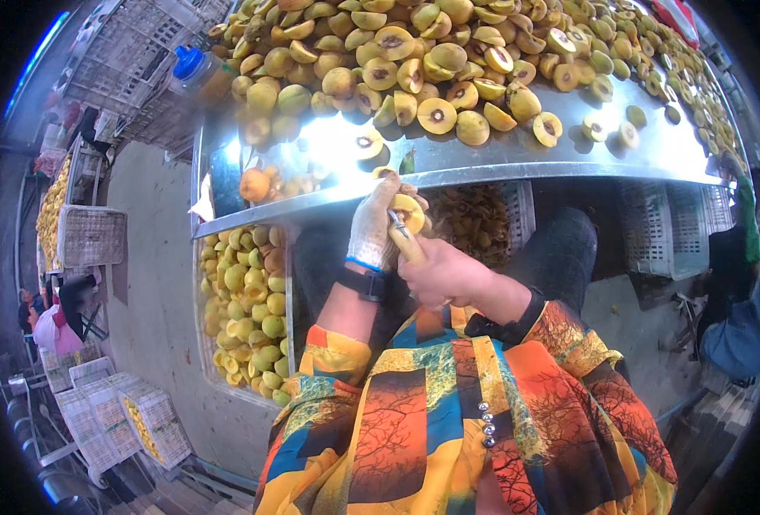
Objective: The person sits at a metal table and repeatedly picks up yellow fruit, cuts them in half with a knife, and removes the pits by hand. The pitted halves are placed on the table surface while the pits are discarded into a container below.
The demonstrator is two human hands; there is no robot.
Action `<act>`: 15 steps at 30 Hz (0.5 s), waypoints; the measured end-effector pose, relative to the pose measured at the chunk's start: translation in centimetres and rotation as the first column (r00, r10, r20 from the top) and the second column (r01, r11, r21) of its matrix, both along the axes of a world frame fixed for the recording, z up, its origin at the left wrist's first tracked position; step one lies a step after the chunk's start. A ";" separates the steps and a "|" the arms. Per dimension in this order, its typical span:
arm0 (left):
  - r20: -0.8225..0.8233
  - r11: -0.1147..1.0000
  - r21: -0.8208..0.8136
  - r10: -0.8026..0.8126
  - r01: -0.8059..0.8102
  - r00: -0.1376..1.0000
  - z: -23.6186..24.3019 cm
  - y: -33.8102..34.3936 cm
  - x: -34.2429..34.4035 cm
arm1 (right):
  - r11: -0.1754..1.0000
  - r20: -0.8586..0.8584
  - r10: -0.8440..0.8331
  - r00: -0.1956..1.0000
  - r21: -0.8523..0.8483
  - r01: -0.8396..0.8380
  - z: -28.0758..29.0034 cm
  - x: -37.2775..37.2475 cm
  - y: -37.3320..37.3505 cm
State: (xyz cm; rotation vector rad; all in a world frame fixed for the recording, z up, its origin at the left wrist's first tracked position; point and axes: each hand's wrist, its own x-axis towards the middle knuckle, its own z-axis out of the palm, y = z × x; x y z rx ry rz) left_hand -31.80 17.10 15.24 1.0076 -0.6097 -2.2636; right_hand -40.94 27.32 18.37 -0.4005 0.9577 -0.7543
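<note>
Just below the metal table's front edge, my left hand [373, 221], in a whitish knitted glove, is closed round a yellow halved fruit, which looks like a peach [409, 211]. Its cut face is turned toward my right side. My bare right hand [445, 273] grips the pale handle of a small metal-tipped pitting tool [403, 232], and the tip meets the cut face. Exactly how deep the tip sits cannot be seen. Many more halves, several showing brown pit hollows, lie heaped on the table [483, 173] beyond my hands.
Under the table's left end stands a crate of fruit halves [251, 300]. Between my knees is a white crate [519, 210] with brownish scraps. A blue-lidded jar [201, 70] stands at the table's far left corner. Other people sit at both sides, near stacked crates [92, 236].
</note>
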 end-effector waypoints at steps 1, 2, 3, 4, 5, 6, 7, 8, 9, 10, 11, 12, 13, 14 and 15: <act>-0.029 0.995 0.034 -0.092 0.093 0.995 -0.5 -0.3 0.5 | 1.000 0.170 -0.002 0.985 0.031 -0.004 -0.6 -0.6 -0.1; -0.045 0.997 0.047 -0.065 0.067 0.997 -0.4 -0.2 0.7 | 0.998 0.334 -0.008 0.942 0.061 -0.013 -1.3 -1.1 -0.1; -0.061 0.998 0.059 -0.034 0.038 0.998 -0.3 -0.1 1.0 | 0.997 0.384 -0.024 0.923 0.079 -0.007 -1.7 -1.4 -0.1; -0.077 0.997 0.071 -0.002 0.007 0.997 -0.3 0.0 1.3 | 1.000 0.443 0.018 0.896 0.005 -0.022 -2.0 -1.5 0.0; -0.090 0.974 0.143 0.192 -0.178 0.977 -0.3 0.3 1.8 | 0.997 0.496 0.065 0.866 -0.069 -0.035 -2.2 -1.5 0.2; 0.055 0.964 -0.038 0.264 -0.262 0.963 -0.1 0.1 3.5 | 0.989 0.542 0.104 0.834 -0.143 -0.031 -2.8 -1.9 0.5; 0.160 0.947 -0.102 0.318 -0.305 0.934 2.1 -0.3 5.2 | 0.990 0.479 0.067 0.875 -0.139 0.001 -3.2 -2.4 0.6; 0.137 0.935 -0.190 0.327 -0.299 0.935 2.0 -1.3 8.4 | 0.989 0.341 0.060 0.938 -0.150 -0.009 -4.3 -3.1 0.5; 0.276 0.914 -0.296 0.361 -0.279 0.891 2.9 -1.8 11.6 | 0.986 -0.017 0.104 0.994 -0.129 -0.106 -5.2 -3.4 0.4; 0.571 0.664 -0.739 0.529 0.114 0.627 2.7 -2.1 14.4 | 0.979 -0.374 0.144 0.916 -0.080 -0.186 -6.2 -3.7 0.2; 0.692 0.798 -0.600 0.482 0.057 0.537 1.5 -3.9 17.6 | 0.933 -0.680 0.190 0.708 -0.100 -0.346 -8.4 -4.1 0.7; 0.889 0.777 -0.428 0.453 0.462 0.063 1.8 -4.5 20.3 | 0.864 -0.891 0.180 0.416 -0.059 -0.501 -11.0 -4.3 1.4; 0.833 0.740 -0.329 0.520 0.586 -0.188 2.4 -4.2 20.4 | 0.783 -0.992 0.108 0.069 0.042 -0.620 -11.7 -4.1 1.7; 0.701 0.708 -0.195 0.585 0.678 -0.409 3.0 -4.0 20.1 | 0.804 -0.994 0.082 0.066 0.027 -0.594 -12.3 -4.0 1.8; 0.693 0.638 -0.322 0.662 0.699 -0.285 2.7 -4.3 19.4 | 0.822 -0.997 0.055 0.058 0.012 -0.569 -11.6 -3.8 1.5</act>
